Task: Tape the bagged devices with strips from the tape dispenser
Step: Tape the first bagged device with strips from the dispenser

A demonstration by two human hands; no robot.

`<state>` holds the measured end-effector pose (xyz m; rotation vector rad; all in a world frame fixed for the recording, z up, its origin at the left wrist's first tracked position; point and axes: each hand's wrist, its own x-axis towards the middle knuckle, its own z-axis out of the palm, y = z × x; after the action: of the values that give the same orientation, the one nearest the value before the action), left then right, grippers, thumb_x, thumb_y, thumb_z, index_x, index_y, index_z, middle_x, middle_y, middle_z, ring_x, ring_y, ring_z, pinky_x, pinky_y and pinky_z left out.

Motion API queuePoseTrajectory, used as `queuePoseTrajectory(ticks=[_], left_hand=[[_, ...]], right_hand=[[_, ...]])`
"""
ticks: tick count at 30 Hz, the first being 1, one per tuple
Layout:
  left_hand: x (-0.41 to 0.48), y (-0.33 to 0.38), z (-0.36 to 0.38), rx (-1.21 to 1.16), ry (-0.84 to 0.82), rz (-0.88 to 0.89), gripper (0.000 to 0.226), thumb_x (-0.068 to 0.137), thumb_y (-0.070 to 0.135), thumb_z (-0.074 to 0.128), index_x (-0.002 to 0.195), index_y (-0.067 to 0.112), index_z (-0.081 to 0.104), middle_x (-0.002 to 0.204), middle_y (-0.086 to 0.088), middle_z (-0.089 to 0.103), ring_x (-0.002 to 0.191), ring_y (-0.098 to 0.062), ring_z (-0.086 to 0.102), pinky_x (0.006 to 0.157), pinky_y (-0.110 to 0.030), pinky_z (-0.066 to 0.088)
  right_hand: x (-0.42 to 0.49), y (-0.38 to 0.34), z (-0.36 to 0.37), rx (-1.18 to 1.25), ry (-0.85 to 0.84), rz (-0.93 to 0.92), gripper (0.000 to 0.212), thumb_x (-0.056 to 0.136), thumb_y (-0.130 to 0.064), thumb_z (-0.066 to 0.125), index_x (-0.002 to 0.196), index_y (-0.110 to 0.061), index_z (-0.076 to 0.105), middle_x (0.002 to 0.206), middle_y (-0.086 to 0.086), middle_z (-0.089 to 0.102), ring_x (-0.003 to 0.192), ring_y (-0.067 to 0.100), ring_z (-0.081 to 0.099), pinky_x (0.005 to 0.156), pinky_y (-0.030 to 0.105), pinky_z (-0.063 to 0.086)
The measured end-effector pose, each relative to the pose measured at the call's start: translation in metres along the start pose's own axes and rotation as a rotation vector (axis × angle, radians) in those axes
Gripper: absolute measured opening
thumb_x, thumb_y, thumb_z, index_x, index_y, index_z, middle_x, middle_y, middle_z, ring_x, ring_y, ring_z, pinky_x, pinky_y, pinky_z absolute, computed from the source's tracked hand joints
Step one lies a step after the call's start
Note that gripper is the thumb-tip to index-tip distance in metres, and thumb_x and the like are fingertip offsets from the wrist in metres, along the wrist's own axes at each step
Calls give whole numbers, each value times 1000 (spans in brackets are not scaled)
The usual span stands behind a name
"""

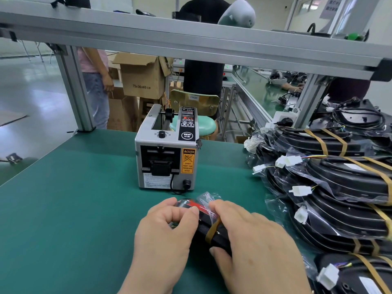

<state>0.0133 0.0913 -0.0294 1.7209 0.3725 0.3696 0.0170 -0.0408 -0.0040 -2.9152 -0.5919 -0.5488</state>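
Observation:
A small black device with a red patch, wrapped in a clear bag [204, 219], lies on the green mat near the front edge. My left hand [163, 236] grips its left end with curled fingers. My right hand [252, 240] holds its right side, fingers curled over the bag and thumb against the lower edge. An amber tape strip [212, 229] runs across the device between my hands. The grey tape dispenser [167, 153] stands just behind, its outlet facing me.
A pile of bagged black devices bound with amber tape [339, 187], white connectors sticking out, fills the right side. An aluminium frame post [78, 92] rises at the left back. People, a stool [197, 124] and cardboard boxes [142, 75] stand beyond the bench.

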Motion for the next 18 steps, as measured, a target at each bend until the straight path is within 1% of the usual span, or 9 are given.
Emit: queuePoseTrajectory(ticks=[4,9,13,18], left_hand=[[0,0,2,10,20,4,23,79,28,72,57,36,73,117,14,60,98,18,46,63,11,25],[0,-3,6,39,49,15,20,77,32,71,58,39,71,115,17,60,94,21,45,67,10,25],[0,-5,8,32,74,13,17,75,34,70,58,39,71,117,18,60,97,20,45,71,5,28],[1,-6,8,33,61,3,20,76,34,69,56,36,72,118,17,60,98,19,45,67,10,24]], right_hand=[[0,-1,0,6,8,9,75,21,-52,86,92,-37,67,77,-22,66,48,11,56,43,22,40],[0,-2,-1,9,-1,16,74,21,-51,87,91,-36,67,75,-22,65,48,11,56,43,21,36],[1,-3,-2,7,-13,28,73,22,-52,86,91,-37,67,77,-23,66,48,10,56,43,21,39],[0,-4,-2,17,-11,34,73,20,-50,87,89,-35,68,75,-20,66,47,12,56,42,23,41]])
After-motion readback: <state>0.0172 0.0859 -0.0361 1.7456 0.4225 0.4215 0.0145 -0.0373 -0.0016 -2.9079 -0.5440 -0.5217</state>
